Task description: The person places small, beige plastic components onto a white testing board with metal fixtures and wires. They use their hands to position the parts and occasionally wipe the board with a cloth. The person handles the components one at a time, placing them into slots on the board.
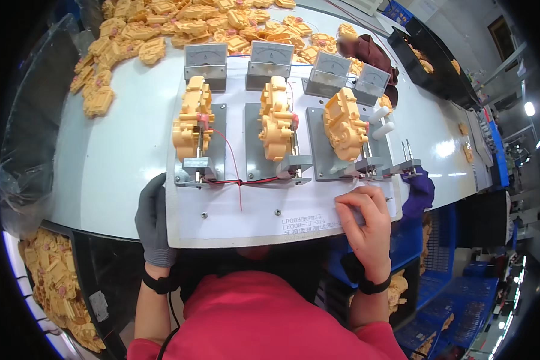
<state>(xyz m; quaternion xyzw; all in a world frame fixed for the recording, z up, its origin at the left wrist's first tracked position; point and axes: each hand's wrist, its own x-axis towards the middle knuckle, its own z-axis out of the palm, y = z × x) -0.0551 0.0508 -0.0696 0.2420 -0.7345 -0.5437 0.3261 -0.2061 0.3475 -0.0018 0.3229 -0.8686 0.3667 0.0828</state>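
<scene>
A white-topped test board [234, 225] carries three grey fixtures, each with a yellow plastic gearbox: the left gearbox [193, 120], the middle gearbox [276, 120] and the right gearbox [345, 125]. My left hand [154, 219], in a grey glove, is closed around the board's left edge, its fingers partly hidden. Bare and curled, my right hand [367, 225] rests over the board's front right part, below the right fixture. Its thumb and forefinger come together; anything between them cannot be made out. Red and black wires [240, 182] run between the fixtures.
Analog panel meters [270, 60] stand behind the fixtures. Many yellow gearboxes [222, 24] are heaped at the table's back. A purple cloth [419, 192] lies right of the board. Below left is a bin of gearboxes [57, 282]; blue crates [456, 306] stand at lower right.
</scene>
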